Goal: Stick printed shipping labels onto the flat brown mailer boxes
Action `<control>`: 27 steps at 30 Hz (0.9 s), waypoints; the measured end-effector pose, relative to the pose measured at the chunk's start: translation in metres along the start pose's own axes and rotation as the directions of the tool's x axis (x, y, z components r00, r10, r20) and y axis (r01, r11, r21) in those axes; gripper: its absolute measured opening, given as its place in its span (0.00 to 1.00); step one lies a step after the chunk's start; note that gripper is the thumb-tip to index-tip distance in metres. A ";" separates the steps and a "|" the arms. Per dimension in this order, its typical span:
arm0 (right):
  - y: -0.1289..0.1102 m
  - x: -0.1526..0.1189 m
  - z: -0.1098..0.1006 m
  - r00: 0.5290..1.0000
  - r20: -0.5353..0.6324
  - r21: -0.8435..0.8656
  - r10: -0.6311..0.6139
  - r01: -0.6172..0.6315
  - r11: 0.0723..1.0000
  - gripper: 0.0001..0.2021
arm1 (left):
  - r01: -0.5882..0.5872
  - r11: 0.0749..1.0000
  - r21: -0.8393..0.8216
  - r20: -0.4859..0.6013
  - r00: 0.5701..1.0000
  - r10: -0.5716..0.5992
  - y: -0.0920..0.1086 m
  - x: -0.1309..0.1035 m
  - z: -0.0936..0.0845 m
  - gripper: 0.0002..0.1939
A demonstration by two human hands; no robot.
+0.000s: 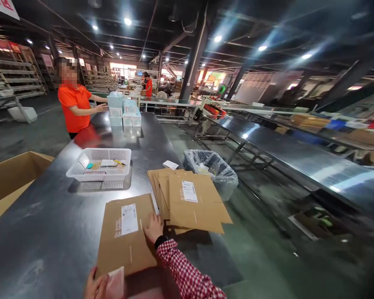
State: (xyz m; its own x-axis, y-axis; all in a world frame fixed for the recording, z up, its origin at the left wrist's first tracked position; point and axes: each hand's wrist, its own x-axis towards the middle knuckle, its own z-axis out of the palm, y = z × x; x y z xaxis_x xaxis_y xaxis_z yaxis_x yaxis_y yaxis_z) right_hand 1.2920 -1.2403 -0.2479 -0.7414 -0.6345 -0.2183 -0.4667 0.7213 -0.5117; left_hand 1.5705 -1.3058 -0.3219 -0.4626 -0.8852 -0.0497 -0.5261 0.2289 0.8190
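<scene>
A flattened cardboard box (112, 253) with a white label (129, 219) lies on the metal table in front of me. At its right edge is my right hand (154, 227), thumb on the top face and fingers bent along the side, gripping that edge. My left hand (95, 286) is low in the view by the box's near left corner. Its fingers are curled against a pale pink-and-white sheet (116, 283), which the frame's bottom cuts off. Right of the box, more flattened cardboard boxes (202, 209) lie in an uneven stack, the top one also labelled.
A white perforated basket (124, 160) holding a yellow cutter and small items stands on the metal table (50, 232). Farther back, a person in orange (75, 108) touches stacked light-blue boxes (116, 112). A plastic-lined bin (229, 178) is at right, an open carton (15, 178) at left.
</scene>
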 end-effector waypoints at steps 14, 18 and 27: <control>0.059 0.038 -0.208 0.991 -0.062 0.459 -0.115 0.131 0.879 0.34 | -0.325 0.943 -0.067 0.015 0.945 0.326 0.169 -0.036 -0.120 0.19; -0.030 -0.057 -0.081 0.512 0.367 0.862 -0.777 0.127 0.491 0.45 | -0.343 0.939 -0.016 -0.007 0.939 0.343 0.194 -0.037 -0.134 0.19; -0.079 -0.123 0.006 0.582 0.437 0.879 -0.686 -0.114 0.463 0.22 | -0.111 0.972 0.207 -0.229 0.960 0.159 0.141 -0.038 -0.163 0.30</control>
State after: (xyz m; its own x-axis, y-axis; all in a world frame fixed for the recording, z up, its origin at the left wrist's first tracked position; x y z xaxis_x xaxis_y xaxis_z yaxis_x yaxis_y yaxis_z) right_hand 1.4227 -1.2213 -0.1856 0.0992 -0.9852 -0.1396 0.2921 0.1630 -0.9424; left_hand 1.6300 -1.3057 -0.1110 -0.3640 -0.9066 0.2135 -0.6074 0.4048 0.6835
